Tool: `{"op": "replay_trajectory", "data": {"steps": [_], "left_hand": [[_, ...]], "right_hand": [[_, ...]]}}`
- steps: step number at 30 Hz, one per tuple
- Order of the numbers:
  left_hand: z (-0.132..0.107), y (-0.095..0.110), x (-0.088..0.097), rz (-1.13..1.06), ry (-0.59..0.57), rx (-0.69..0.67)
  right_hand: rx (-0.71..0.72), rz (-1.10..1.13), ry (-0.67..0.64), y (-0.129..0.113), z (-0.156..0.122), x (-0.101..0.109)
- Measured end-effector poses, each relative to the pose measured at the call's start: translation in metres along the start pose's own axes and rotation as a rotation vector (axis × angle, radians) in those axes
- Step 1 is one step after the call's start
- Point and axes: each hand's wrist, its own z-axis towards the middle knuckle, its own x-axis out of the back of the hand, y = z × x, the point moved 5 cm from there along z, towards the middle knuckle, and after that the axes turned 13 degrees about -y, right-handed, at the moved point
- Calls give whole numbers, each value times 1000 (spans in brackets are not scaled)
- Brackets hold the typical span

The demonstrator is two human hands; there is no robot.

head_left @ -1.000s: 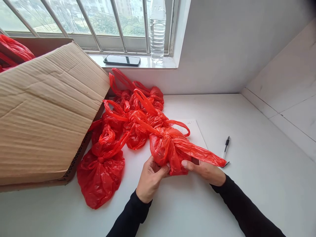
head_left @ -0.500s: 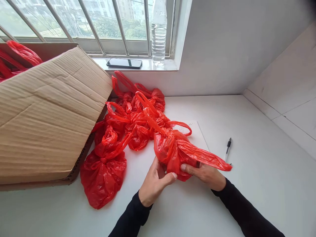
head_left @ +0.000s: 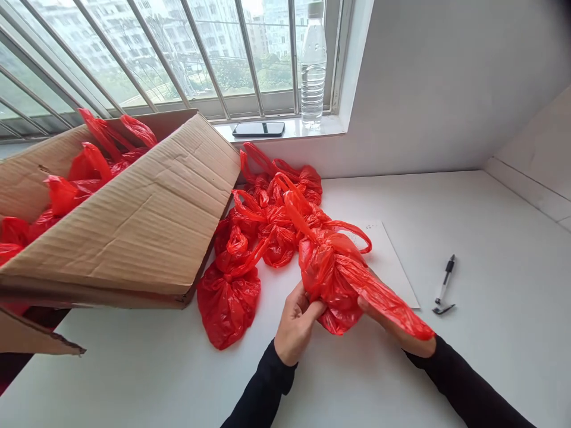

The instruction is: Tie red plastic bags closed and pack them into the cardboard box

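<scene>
A knotted red plastic bag (head_left: 328,255) with something bulky inside rests between my hands, low over the white table. My left hand (head_left: 294,327) grips its lower left side, thumb in front and fingers partly hidden. At the bag's right side, my right hand (head_left: 386,326) reaches behind a long loose handle that drapes over the wrist; its thumb tip presses the plastic and the other fingers are mostly hidden. Just left, another tied red bag (head_left: 229,306) lies on the table. Several more tied red bags (head_left: 279,238) are heaped behind, against the held one.
A cardboard box (head_left: 147,208) holding more red bags (head_left: 89,172) stands at left. Paper (head_left: 397,273) lies partly under the bags, a pen (head_left: 446,276) and its cap (head_left: 444,310) at right. On the windowsill are a phone (head_left: 259,129) and a water bottle (head_left: 313,77).
The view has shifted left, so more of the box's inside shows. My right hand has slid farther behind the bag's right side, under the loose handle. My left hand keeps its hold.
</scene>
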Motion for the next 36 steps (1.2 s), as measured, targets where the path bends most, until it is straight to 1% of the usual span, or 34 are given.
{"op": "replay_trajectory", "data": {"steps": [3, 5, 6, 8, 10, 12, 13, 15, 17, 19, 21, 24, 26, 28, 30, 33, 36], "left_hand": [[-22, 8, 16, 140, 101, 19], [-39, 15, 30, 310, 172, 35], [-48, 18, 38, 414, 215, 49], [-65, 23, 48, 648, 331, 84], [-80, 28, 49, 897, 463, 86], [-89, 31, 37, 1122, 558, 3], [-91, 32, 27, 1221, 574, -59], [-90, 29, 8, 1407, 546, -168], [-82, 20, -4, 1581, 451, -199], [-72, 10, -4, 1719, 374, -163], [-65, 5, 5, 1799, 366, -119], [-65, 6, 17, 1814, 418, -107], [-72, 10, 18, 1789, 422, -136], [-81, 12, 14, 1768, 396, -177], [-89, 11, 12, 1755, 355, -196], [-93, 8, 15, 1733, 328, -181], [-91, 12, 19, 1694, 326, -166]], "right_hand": [[20, 189, -142, 6, 2, -15], [-9, 205, -203, 11, 1, -23], [-34, 185, -203, 13, 0, -26], [-82, 123, -141, 17, -2, -26], [-100, 60, -48, 18, -4, -21], [-84, 36, 41, 18, -4, -13], [-72, 38, 82, 19, -4, -9], [-49, 46, 161, 21, -4, 0], [-28, 41, 233, 24, -5, 7], [-7, 27, 298, 25, -7, 11], [20, 14, 362, 25, -13, 12], [61, -18, 444, 20, -28, 9], [65, -58, 483, 17, -43, 6], [43, -110, 515, 17, -62, 3], [-2, -175, 545, 20, -82, 2], [-98, -261, 576, 27, -108, 3], [-213, -320, 545, 32, -120, 1]]}}
